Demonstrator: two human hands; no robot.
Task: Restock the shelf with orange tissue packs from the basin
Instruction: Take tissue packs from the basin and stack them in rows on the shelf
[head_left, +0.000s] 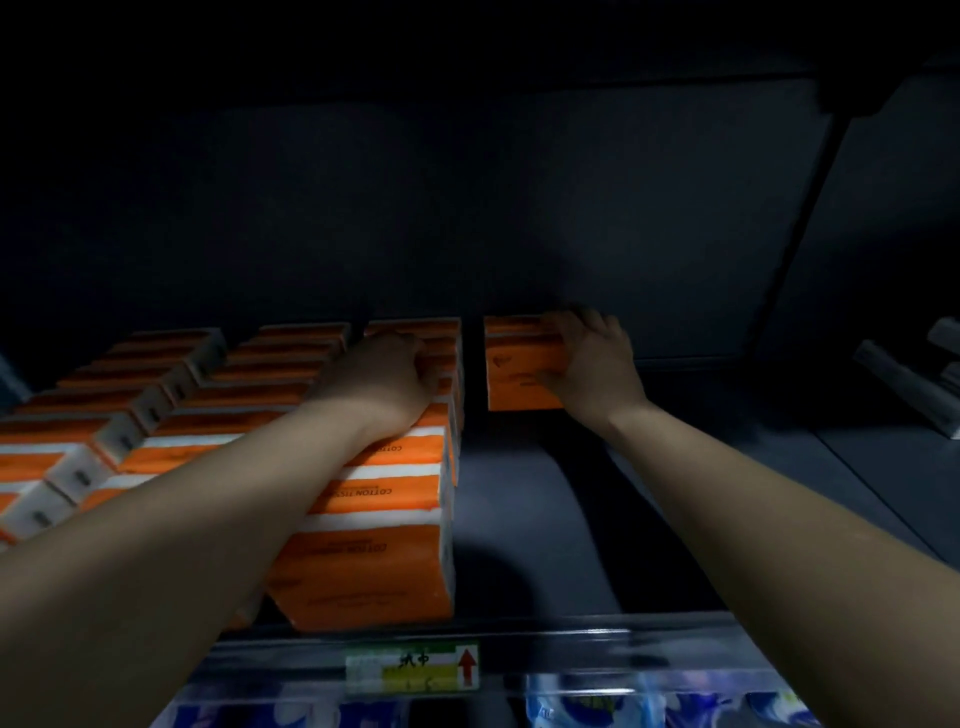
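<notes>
Rows of orange tissue packs (374, 545) fill the left half of a dark shelf (519, 519), standing on edge from the front lip to the back. My left hand (387, 371) rests on top of the rightmost row, deep inside, fingers curled over the packs. A short stack of orange packs (514, 364) stands apart at the back, to the right of that row. My right hand (589, 358) grips its right end, fingers over the top. The basin is out of view.
The shelf floor right of the rows is bare and dim. A clear front rail carries a price label (413, 667). Blue and white packs (597, 701) sit on the shelf below. Grey objects (914, 384) lie at the far right.
</notes>
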